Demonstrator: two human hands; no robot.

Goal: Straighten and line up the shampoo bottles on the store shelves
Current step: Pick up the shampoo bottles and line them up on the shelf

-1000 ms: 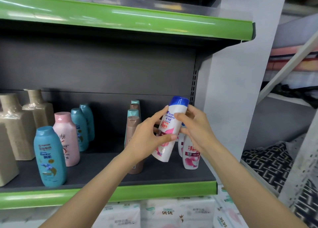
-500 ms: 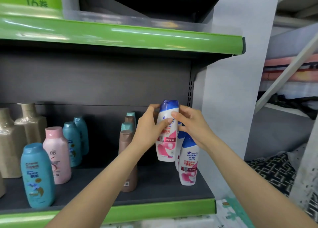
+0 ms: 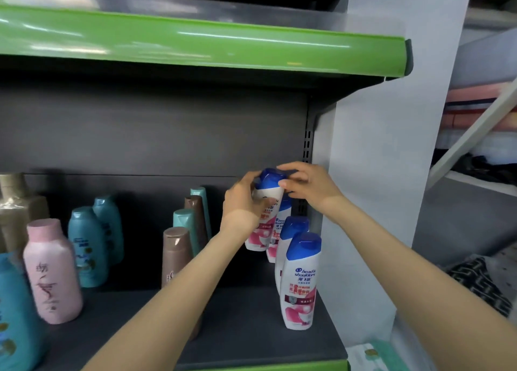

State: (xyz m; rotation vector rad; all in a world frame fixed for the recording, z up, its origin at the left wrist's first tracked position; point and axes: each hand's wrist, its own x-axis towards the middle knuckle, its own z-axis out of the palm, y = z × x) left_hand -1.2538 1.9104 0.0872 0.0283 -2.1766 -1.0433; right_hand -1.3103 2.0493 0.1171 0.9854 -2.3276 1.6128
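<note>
Bottle (image 3: 264, 200) with blue cap, white and pink, being held aloft near the back right of the dark shelf (image 3: 251, 340), tilted, behind three like bottles standing in file along the right end. Left hand (image 3: 242, 205) wrapping its body, fingers curled round; right hand (image 3: 306, 184) pinching the cap from above. Judging it light, rigid plastic, glossy and likely slippery; gripping mid-body with a steadying hold at the cap seeming wisest. Setting it down risking toppling the nearest neighbour (image 3: 279, 230), narrow-footed and close.
</note>
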